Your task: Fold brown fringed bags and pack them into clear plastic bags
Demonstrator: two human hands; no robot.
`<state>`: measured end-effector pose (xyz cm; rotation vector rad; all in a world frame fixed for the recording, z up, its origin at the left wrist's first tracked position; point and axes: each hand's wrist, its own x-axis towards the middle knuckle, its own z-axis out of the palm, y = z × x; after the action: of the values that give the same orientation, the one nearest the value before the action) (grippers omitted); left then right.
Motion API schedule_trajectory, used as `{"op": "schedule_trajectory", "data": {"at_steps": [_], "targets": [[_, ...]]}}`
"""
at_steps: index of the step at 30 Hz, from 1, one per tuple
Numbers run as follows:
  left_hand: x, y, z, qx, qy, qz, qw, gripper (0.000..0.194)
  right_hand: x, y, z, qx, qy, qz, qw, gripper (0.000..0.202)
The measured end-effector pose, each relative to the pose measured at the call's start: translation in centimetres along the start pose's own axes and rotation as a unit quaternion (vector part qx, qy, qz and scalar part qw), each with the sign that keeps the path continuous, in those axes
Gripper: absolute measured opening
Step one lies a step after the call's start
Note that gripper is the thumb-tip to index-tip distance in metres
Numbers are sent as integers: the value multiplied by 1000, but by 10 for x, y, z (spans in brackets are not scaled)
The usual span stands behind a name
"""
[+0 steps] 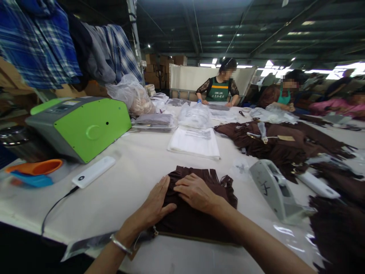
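A dark brown fringed bag (199, 219) lies flat on the table in front of me, its fringe toward the far side and what looks like a zipper edge near me. My left hand (158, 201) rests along the bag's left edge with fingers straight and the thumb spread, so it is open. On top of the bag, near its fringe, lies my right hand (196, 192), fingers stretched out and a little bent over the brown material. Neither hand visibly grips anything. At the bag's lower left corner, a small metal zipper end shows beside my left wrist.
A grey tape dispenser (270, 190) stands to the right, before a pile of brown fringed pieces (265, 140). White plastic bags (195, 142) are stacked ahead. On the left are a green-grey machine (94, 125), a white power bank (94, 172) and an orange scoop (37, 166). Co-workers sit opposite.
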<state>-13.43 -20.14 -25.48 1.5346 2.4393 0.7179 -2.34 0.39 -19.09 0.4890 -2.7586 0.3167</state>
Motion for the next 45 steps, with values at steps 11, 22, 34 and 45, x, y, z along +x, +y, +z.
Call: {"op": "schedule_trajectory", "data": {"at_steps": [11, 22, 34, 45], "targets": [[0, 3, 5, 95, -2, 18, 995, 85, -18, 2, -4, -106, -37, 3, 994, 13], [12, 15, 32, 243, 77, 110, 961, 85, -80, 5, -53, -1, 159, 220, 962, 25], [38, 52, 17, 225, 168, 181, 943, 79, -262, -5, -72, 221, 252, 555, 761, 34], [47, 226, 77, 287, -103, 233, 923, 57, -260, -66, -55, 451, 260, 546, 657, 33]]}}
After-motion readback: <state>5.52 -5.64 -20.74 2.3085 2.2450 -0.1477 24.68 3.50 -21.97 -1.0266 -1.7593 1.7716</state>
